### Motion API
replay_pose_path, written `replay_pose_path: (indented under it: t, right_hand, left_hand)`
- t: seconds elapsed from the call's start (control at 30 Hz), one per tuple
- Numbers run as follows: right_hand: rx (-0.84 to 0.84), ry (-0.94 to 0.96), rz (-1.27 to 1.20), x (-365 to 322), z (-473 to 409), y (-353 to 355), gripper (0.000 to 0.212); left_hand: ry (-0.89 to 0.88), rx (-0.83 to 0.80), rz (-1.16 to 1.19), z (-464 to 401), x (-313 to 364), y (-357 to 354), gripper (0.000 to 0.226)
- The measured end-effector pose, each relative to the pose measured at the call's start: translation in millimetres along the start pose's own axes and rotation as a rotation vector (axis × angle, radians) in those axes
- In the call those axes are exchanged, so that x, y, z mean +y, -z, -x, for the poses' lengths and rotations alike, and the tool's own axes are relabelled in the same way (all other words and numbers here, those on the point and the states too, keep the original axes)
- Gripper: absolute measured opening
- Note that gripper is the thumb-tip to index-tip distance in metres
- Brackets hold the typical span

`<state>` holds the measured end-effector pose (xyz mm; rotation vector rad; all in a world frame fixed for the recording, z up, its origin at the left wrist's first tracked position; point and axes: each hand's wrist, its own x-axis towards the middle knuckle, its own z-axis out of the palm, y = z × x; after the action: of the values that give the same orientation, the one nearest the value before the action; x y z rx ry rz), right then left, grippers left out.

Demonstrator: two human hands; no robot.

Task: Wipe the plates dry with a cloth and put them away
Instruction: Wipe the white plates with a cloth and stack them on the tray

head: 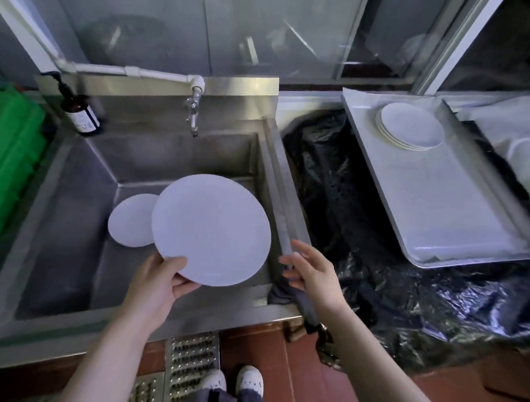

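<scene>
My left hand [161, 283] grips the near rim of a large white plate [211, 229], thumb on top, and holds it tilted above the steel sink [62, 211]. A second white plate [131, 220] lies on the sink floor behind it, partly hidden. A grey cloth [283, 207] is draped along the sink's right rim and hangs over the front corner. My right hand [309, 271] hovers over that cloth, fingers fairly straight and pointing left, touching it. A stack of white plates [410, 126] sits at the far end of a metal tray [455, 207].
A tap [193, 117] juts over the sink's back. A brown bottle [80, 113] stands at the back left corner, beside a green bag [9, 162]. Black plastic sheeting [347, 203] covers the counter between sink and tray. A floor drain grate [192, 360] lies below.
</scene>
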<state>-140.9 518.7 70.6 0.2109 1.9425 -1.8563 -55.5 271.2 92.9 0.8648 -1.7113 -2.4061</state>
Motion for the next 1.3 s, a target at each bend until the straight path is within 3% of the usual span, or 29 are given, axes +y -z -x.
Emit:
replay_pose_path:
  t: [0.1,0.23,0.6,0.9,1.1,1.3]
  right_hand:
    - [-0.177,-0.195,-0.065,-21.9,2.8,-8.1,0.023]
    - [-0.264,-0.175,-0.096,-32.2,2.2,-10.4,0.024]
    - [-0.009,0.066,-0.233,-51.5,-9.4,45.2,0.036]
    - [0.108,0.171,-0.273,-86.5,-70.8,173.1,0.036]
    - [0.199,0.154,-0.283,-105.8,-145.5,288.3,0.036]
    - [0.311,0.083,-0.333,-122.4,-231.7,364.7,0.037]
  left_hand:
    - [0.007,-0.094,-0.018,-0.2,8.9,-4.4,0.033]
    - [0.000,-0.191,-0.055,-5.6,19.9,-8.8,0.028]
    - [0.000,-0.441,-0.098,-46.2,40.6,-73.3,0.032]
    - [-0.239,-0.418,-0.282,-100.3,45.5,-215.4,0.079]
    - [-0.274,-0.370,-0.406,-155.5,33.5,-338.9,0.054]
    - [-0.302,-0.371,-0.658,-213.7,13.3,-431.3,0.050]
